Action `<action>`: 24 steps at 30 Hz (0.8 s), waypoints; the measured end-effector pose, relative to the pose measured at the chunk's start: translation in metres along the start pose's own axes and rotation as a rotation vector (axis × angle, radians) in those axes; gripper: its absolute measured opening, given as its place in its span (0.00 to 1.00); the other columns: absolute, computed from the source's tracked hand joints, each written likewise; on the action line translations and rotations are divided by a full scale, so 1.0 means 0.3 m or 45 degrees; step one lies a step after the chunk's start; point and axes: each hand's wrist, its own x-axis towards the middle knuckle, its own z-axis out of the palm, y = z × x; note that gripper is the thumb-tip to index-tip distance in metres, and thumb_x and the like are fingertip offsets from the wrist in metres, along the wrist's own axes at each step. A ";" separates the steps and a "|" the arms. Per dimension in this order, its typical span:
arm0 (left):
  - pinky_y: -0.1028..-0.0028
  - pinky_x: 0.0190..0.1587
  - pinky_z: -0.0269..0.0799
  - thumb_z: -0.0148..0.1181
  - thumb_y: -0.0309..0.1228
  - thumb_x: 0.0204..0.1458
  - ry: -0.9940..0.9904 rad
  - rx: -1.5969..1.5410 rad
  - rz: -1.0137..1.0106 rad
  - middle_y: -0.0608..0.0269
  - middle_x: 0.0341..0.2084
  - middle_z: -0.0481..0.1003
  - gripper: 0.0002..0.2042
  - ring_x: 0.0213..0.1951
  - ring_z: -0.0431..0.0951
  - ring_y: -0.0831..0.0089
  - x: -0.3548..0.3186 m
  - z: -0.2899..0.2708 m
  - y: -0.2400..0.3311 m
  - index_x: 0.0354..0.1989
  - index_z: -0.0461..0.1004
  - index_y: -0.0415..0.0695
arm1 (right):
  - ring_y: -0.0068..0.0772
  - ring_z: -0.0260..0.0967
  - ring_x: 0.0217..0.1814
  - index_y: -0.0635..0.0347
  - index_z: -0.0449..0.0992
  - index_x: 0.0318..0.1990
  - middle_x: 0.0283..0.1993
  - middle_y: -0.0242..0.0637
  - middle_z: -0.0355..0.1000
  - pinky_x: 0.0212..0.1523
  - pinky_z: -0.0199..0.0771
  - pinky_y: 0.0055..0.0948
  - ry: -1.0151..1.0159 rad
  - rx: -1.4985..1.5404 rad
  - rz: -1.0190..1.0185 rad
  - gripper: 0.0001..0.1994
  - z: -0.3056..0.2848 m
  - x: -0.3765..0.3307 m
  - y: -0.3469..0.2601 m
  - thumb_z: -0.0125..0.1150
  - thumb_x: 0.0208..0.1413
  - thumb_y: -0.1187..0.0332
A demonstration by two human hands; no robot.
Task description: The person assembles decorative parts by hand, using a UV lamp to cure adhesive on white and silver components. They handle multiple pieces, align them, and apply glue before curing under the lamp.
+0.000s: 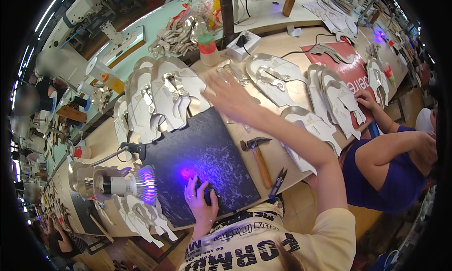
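Two hands work over a dark marbled slab (207,153) lying on the table (292,170). The left hand (200,198) rests at the slab's near edge, fingers curled on a small dark object (205,185) beside a patch of violet light. The right hand (228,96) is stretched far forward, blurred, fingers spread and grasping nothing, hovering above the silver cut shoe pieces (165,97) heaped just beyond the slab. A lamp (136,184) with a purple glowing face points at the slab from the left. A hammer (259,158) lies just right of the slab, and blue thread snips (278,182) lie near the table edge. Another person's hand (365,99) touches more silver pieces at the right.
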 end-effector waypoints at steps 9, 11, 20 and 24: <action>0.50 0.66 0.51 0.61 0.27 0.51 -0.017 0.027 0.006 0.48 0.61 0.64 0.17 0.64 0.59 0.46 0.001 0.003 0.005 0.50 0.73 0.42 | 0.50 0.73 0.46 0.61 0.68 0.61 0.41 0.48 0.75 0.49 0.68 0.44 -0.317 1.236 0.355 0.26 -0.289 -0.548 -0.188 0.61 0.58 0.57; 0.51 0.66 0.52 0.60 0.26 0.52 -0.011 0.055 0.026 0.48 0.61 0.64 0.16 0.65 0.59 0.47 0.001 0.004 0.008 0.50 0.72 0.42 | 0.51 0.72 0.46 0.61 0.68 0.61 0.42 0.48 0.75 0.47 0.69 0.44 -0.251 1.311 0.521 0.26 -0.292 -0.625 -0.219 0.61 0.59 0.57; 0.55 0.65 0.54 0.58 0.24 0.54 -0.007 0.069 0.060 0.46 0.60 0.65 0.15 0.64 0.61 0.48 0.002 0.003 0.017 0.51 0.73 0.40 | 0.46 0.73 0.41 0.64 0.71 0.57 0.45 0.49 0.72 0.45 0.70 0.40 0.282 1.225 0.877 0.24 -0.180 -0.530 -0.123 0.65 0.56 0.61; 0.52 0.65 0.54 0.60 0.25 0.52 0.030 0.017 0.079 0.46 0.59 0.65 0.16 0.63 0.61 0.45 -0.001 0.003 0.009 0.51 0.73 0.42 | 0.50 0.70 0.56 0.67 0.58 0.66 0.56 0.54 0.67 0.55 0.72 0.40 0.420 1.112 0.779 0.45 0.003 -0.077 0.164 0.75 0.44 0.56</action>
